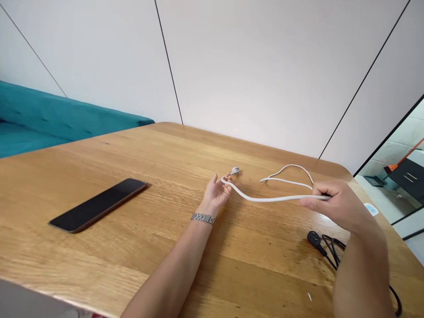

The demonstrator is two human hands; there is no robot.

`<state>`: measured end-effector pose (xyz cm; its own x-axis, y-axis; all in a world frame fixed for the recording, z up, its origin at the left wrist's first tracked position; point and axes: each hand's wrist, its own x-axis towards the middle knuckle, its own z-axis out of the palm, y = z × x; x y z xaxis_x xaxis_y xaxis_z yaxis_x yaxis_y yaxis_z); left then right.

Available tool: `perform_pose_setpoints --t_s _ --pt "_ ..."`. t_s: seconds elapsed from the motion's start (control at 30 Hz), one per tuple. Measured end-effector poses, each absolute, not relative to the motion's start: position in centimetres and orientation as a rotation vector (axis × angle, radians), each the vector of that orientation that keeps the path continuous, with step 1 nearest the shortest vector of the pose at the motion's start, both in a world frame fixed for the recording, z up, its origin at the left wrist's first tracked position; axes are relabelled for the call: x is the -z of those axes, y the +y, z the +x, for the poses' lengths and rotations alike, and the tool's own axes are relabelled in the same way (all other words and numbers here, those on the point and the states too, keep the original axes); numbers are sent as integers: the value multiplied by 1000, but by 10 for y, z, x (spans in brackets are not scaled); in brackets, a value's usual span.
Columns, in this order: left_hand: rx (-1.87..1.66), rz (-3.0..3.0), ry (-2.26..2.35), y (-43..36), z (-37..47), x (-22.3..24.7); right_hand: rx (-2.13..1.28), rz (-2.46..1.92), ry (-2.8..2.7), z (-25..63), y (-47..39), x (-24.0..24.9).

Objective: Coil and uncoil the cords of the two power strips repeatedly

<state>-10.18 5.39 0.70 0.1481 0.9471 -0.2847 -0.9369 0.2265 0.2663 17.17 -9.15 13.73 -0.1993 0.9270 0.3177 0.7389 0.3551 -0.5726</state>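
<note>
A white cord [271,200] hangs in a dip between the two hands, over the desk [159,176], nearer its right edge than its left.

The left hand [217,192] is palm up. Its grip is loose: curled fingers hold the cord by its plug [235,170], the thumb sticking out. The plug is small and blurry, so I can't see its shape well.

The right hand [338,205] has its grip closed, thumb and finger pinching the cord. Its other fingers are hidden. More cord loops toward the desk's far edge.

Near the right edge, the arm covers part of a black cord [334,249]. A little blue-and-white thing [371,209] is partly hidden too. A dark phone [99,205] lies toward the left.
</note>
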Motion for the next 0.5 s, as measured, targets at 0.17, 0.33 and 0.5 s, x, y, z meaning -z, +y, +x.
perform_pose_setpoints --t_s 0.17,0.33,0.5 --pt "-1498 3 292 51 -130 -18 -450 -1695 -2152 186 -97 -138" --pt "-1612 193 137 43 -139 -24 -208 -1937 -1936 187 -64 -126" --pt "-1493 479 354 38 -109 -25 125 -2145 -1612 170 -40 -115"
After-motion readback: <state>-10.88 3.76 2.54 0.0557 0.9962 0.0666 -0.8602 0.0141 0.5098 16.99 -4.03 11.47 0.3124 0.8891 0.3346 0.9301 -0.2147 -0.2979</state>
